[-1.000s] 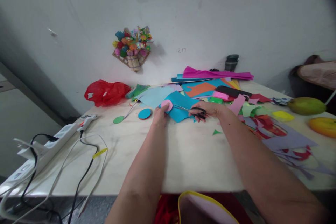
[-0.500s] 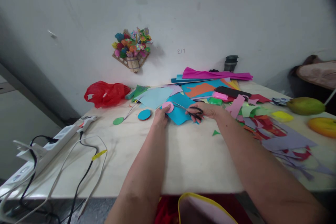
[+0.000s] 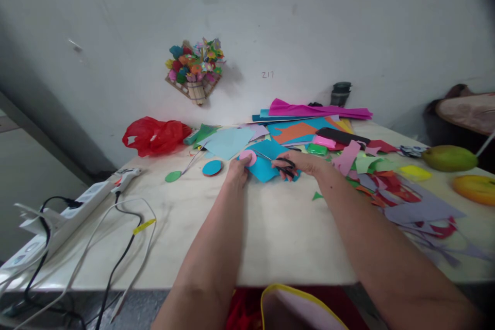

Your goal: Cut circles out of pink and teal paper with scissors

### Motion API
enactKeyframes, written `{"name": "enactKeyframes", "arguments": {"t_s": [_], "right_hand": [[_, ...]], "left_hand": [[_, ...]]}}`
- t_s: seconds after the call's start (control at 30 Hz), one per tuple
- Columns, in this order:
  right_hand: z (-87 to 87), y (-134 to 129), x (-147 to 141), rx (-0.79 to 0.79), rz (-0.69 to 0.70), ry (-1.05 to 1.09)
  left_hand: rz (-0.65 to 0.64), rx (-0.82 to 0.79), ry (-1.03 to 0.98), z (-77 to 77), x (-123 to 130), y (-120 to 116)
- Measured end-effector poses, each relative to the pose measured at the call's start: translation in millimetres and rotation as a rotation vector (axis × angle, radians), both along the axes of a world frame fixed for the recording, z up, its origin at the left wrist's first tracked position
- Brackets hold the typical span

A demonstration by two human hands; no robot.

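My left hand (image 3: 240, 169) pinches a pink paper circle (image 3: 248, 157) together with the left edge of a blue sheet of paper (image 3: 263, 169). In my right hand (image 3: 291, 165) is a pair of black-handled scissors (image 3: 285, 166), its fingers through the loops. The blades point left across the blue sheet, toward the pink circle. Left of my hands, a blue paper circle (image 3: 212, 167) with an orange edge beneath it lies on the table. Farther left rests a green paper circle (image 3: 172, 176).
A pale blue sheet (image 3: 228, 142) and a red plastic bag (image 3: 157, 136) lie behind. On the right are a black phone (image 3: 342, 136), coloured paper scraps (image 3: 421, 209) and a green mango (image 3: 449, 158). A power strip (image 3: 65, 232) with cables runs along the left edge.
The blue sheet has turned or shifted slightly between my hands, and the scissors have moved a little left. Both hands keep their hold; the view has tilted slightly.
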State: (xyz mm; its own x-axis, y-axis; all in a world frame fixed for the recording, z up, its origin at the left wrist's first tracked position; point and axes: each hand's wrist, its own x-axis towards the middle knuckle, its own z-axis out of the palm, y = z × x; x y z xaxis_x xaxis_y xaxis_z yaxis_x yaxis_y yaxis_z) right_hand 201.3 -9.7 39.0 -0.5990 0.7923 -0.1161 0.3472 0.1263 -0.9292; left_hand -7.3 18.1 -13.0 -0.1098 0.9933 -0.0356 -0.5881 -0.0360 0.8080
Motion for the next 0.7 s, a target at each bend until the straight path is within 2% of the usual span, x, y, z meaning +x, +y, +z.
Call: {"name": "enactKeyframes", "arguments": {"t_s": [0.37,0.7], "right_hand": [[0.3,-3.9,-10.9,-0.004,-0.039,0.017],[-9.1,-1.9,-29.7,-0.095,-0.166,0.139]], "left_hand": [[0.016,-0.045,-0.016,6.3,4.4,-4.3],[0.009,-0.005,-0.018,6.8,6.5,-6.5]]}}
